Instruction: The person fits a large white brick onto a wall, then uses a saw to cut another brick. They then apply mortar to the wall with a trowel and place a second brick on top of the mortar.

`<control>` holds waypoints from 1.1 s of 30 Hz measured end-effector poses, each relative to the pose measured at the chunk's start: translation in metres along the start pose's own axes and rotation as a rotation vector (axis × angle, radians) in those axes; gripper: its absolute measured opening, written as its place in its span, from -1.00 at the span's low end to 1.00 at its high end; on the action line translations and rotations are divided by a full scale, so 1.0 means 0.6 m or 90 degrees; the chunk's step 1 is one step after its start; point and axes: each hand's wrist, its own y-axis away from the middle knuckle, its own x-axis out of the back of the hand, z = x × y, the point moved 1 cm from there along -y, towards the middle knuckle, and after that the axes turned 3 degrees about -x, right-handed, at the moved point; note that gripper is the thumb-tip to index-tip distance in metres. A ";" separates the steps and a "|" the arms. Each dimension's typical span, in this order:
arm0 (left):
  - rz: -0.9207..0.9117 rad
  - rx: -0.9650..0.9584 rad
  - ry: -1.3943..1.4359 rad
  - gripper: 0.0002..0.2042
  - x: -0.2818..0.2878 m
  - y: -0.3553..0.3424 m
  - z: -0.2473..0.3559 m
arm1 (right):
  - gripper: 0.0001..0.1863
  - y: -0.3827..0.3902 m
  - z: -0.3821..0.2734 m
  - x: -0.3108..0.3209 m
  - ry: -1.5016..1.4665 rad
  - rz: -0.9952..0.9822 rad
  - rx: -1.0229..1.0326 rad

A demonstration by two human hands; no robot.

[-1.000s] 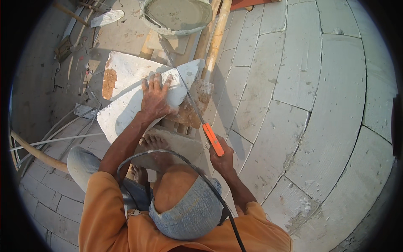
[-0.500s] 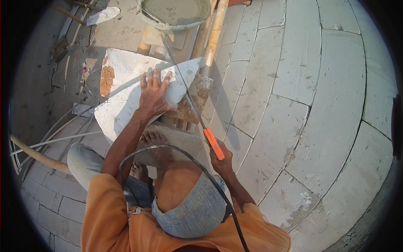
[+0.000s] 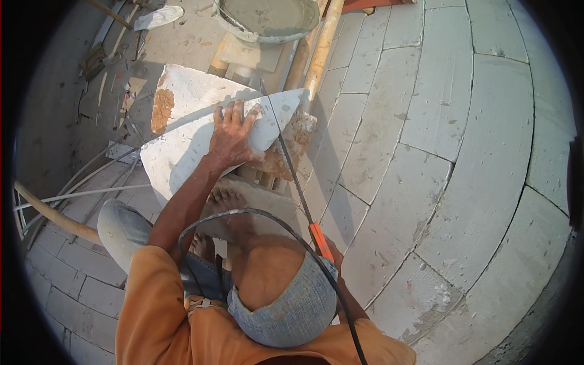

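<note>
My left hand (image 3: 233, 135) lies flat on a white, pointed slab of lightweight block (image 3: 182, 152), its fingers spread toward the far edge. My right hand (image 3: 336, 250) is closed around the orange handle of a handsaw (image 3: 291, 167), partly hidden by the handle and a black cable. The long toothed blade crosses the slab's narrow right end, just right of my left fingers. Under the slab sits another whitish block (image 3: 188, 85) with a brown patch on its left edge. A rough brown-stained piece (image 3: 298, 143) juts out below the blade.
A round tub of grey mortar (image 3: 267, 21) stands beyond the blocks, beside a bamboo pole (image 3: 325, 45). A pale block wall (image 3: 450, 152) fills the right side. A black cable (image 3: 286, 226) loops over my knee. Poles and rods (image 3: 58, 222) lie at left.
The saw has been drawn back toward me, so its tip is nearer the slab's far edge. My left hand stays on the slab. The whole view has shifted slightly.
</note>
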 end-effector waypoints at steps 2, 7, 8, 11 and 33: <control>0.013 -0.033 -0.005 0.16 0.000 -0.004 0.009 | -0.57 -0.018 -0.021 -0.007 -0.052 0.010 -0.027; 0.065 -0.036 -0.007 0.17 0.001 -0.011 -0.005 | -0.54 -0.159 -0.123 -0.040 -0.064 0.018 0.009; 0.043 -0.028 0.010 0.19 -0.002 -0.003 -0.002 | -0.55 -0.151 -0.110 -0.038 -0.064 0.003 -0.024; 0.014 -0.020 0.018 0.21 -0.002 -0.002 0.000 | -0.57 -0.019 -0.015 -0.014 -0.071 0.032 0.005; 0.042 -0.012 -0.018 0.18 0.003 0.004 -0.012 | -0.54 -0.159 -0.094 -0.051 -0.055 0.007 0.014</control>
